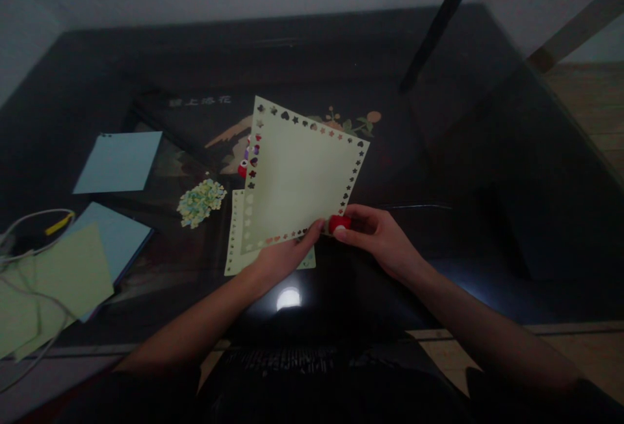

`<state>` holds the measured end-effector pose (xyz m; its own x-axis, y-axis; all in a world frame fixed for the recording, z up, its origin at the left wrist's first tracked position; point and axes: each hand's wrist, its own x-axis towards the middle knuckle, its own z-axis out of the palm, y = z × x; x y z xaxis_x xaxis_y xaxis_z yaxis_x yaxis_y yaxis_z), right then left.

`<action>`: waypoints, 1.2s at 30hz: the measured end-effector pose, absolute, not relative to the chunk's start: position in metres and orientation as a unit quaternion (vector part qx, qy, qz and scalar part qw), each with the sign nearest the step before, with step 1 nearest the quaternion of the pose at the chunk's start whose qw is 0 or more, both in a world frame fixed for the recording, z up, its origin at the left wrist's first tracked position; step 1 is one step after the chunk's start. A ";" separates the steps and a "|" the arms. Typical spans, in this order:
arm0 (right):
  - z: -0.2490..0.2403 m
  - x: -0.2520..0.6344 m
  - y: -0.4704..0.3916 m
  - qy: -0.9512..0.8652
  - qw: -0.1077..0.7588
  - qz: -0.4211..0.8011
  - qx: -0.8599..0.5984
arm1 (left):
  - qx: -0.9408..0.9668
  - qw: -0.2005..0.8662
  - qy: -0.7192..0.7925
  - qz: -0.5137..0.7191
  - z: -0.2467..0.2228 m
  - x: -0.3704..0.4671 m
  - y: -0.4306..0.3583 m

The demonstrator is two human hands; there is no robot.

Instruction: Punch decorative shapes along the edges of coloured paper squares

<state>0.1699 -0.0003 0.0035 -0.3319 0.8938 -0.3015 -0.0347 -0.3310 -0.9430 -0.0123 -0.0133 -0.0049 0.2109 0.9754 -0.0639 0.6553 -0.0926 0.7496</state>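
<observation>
- Dark glossy table (487,170) fills the head view, dimly lit.
- Left hand (280,258) pinches the lower edge of a pale green sheet (297,177), tilting it up so its punched border meets the tool.
- Right hand (380,238) is closed around one red punch (338,223) at that sheet's corner.
- Beyond the left hand lie one confetti pile (201,201), two blue sheets (119,161) and another green sheet (234,248) underneath.
</observation>
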 end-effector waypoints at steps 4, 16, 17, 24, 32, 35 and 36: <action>0.005 0.169 0.000 -0.457 0.343 0.676 -0.464 | 0.688 0.355 0.590 0.228 -0.005 -0.013 -0.014; 0.003 0.170 0.000 -0.459 0.338 0.678 -0.463 | 0.695 0.344 0.594 0.216 -0.005 -0.013 -0.014; 0.004 0.170 0.000 -0.458 0.339 0.679 -0.463 | 0.696 0.344 0.591 0.218 -0.005 -0.013 -0.014; 0.005 0.169 0.000 -0.457 0.339 0.678 -0.465 | 0.700 0.355 0.576 0.229 -0.005 -0.013 -0.014; 0.006 0.170 0.000 -0.458 0.335 0.678 -0.468 | 0.706 0.348 0.577 0.218 -0.007 -0.014 -0.015; 0.006 0.170 0.000 -0.461 0.333 0.679 -0.464 | 0.712 0.348 0.572 0.215 -0.006 -0.014 -0.015; 0.006 0.170 0.000 -0.465 0.330 0.679 -0.463 | 0.713 0.348 0.568 0.218 -0.006 -0.014 -0.015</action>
<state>0.1700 0.0003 0.0056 -0.3529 0.8787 -0.3214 -0.0180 -0.3498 -0.9367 -0.0137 -0.0149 -0.0060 0.2594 0.9620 -0.0853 0.6589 -0.1117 0.7439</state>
